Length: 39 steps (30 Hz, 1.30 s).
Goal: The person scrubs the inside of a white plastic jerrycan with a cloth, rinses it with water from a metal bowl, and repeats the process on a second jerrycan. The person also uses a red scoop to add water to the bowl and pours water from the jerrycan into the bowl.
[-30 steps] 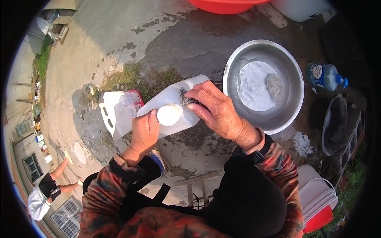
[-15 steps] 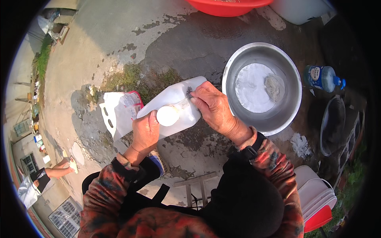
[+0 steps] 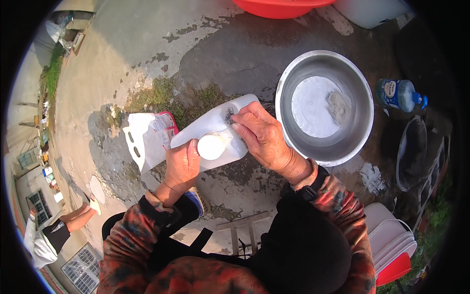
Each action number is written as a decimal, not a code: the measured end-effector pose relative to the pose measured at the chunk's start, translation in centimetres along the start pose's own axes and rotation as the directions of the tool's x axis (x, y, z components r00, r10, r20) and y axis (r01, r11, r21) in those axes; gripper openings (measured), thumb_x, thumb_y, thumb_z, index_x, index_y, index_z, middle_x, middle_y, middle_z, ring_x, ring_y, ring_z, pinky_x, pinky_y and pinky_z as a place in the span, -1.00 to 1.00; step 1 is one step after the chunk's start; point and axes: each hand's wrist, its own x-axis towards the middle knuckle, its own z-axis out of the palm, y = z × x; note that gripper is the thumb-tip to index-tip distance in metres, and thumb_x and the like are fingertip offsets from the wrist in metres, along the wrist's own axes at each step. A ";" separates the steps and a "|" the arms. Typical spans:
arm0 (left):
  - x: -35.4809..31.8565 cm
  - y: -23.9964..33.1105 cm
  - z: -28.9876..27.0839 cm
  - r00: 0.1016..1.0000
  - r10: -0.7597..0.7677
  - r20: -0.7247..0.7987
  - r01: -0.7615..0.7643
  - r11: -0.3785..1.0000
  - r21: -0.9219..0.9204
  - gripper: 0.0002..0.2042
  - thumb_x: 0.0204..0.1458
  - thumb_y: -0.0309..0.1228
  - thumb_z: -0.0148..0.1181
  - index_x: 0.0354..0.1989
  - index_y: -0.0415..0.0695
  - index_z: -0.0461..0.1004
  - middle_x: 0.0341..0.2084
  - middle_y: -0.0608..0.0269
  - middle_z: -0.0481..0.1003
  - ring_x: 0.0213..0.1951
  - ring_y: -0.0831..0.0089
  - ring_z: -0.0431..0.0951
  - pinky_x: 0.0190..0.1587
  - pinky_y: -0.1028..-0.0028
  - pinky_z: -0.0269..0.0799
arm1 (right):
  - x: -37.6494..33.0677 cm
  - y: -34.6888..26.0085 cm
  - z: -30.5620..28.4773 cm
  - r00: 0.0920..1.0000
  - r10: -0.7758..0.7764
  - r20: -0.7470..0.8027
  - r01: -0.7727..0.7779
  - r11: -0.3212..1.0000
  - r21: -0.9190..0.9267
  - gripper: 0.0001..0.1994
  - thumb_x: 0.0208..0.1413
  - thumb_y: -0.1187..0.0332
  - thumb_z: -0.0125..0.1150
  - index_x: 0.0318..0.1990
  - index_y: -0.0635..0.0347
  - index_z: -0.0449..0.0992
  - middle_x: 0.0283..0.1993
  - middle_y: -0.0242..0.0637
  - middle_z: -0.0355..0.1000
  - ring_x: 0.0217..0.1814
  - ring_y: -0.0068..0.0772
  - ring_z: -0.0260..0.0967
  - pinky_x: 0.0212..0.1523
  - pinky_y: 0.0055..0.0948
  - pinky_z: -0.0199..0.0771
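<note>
A translucent white plastic jug is held tilted in front of me, its round white cap facing up. My left hand grips the jug beside the cap, thumb on top and the other fingers hidden. With bent fingers, my right hand pinches a dark grey wiry scouring pad and presses it on the jug's upper side. Just left of the jug, on the ground, is a white bag with a red edge and handle holes.
To the right sits a metal basin with a crumpled translucent piece inside. Past it lies a blue-capped bottle. A red tub is at the far edge, stacked white buckets at lower right. A person walks at far left.
The jug and both hands have shifted slightly right. The scouring pad has slid a little left and down across the jug. The person at far left has moved.
</note>
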 end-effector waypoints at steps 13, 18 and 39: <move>0.2 0.5 -0.1 1.000 0.000 0.009 -0.001 0.999 0.032 -0.72 0.32 -0.38 -0.01 -0.40 -0.24 0.52 -0.56 -0.05 0.50 -0.46 -0.14 0.53 -0.39 0.14 0.42 | -1.1 -1.0 0.7 0.951 -0.291 0.107 0.308 0.923 -0.230 -0.59 -0.23 0.59 0.31 -0.09 0.45 0.54 -0.17 -0.13 0.35 -0.18 -0.13 0.39 -0.29 -0.29 0.58; 0.2 0.3 0.2 1.000 0.019 -0.019 -0.018 0.998 0.052 -0.74 0.30 -0.39 0.01 -0.38 -0.25 0.54 -0.57 -0.05 0.50 -0.47 -0.13 0.53 -0.40 0.12 0.42 | -2.0 -1.0 0.2 0.922 -0.366 0.127 0.388 0.859 -0.334 -0.53 -0.29 0.57 0.28 -0.08 0.52 0.51 -0.20 -0.14 0.34 -0.21 -0.18 0.37 -0.37 -0.37 0.58; -0.2 -1.6 -0.2 0.996 -0.089 0.013 0.090 0.994 -0.055 -0.67 0.37 -0.37 -0.06 -0.37 -0.32 0.52 -0.59 -0.14 0.47 -0.49 -0.12 0.55 -0.45 0.19 0.41 | -0.1 -0.3 0.9 0.999 -0.045 -0.028 0.046 0.998 0.043 -0.87 0.09 0.64 0.26 -0.19 0.41 0.55 -0.22 -0.12 0.41 -0.26 -0.13 0.46 -0.22 -0.28 0.52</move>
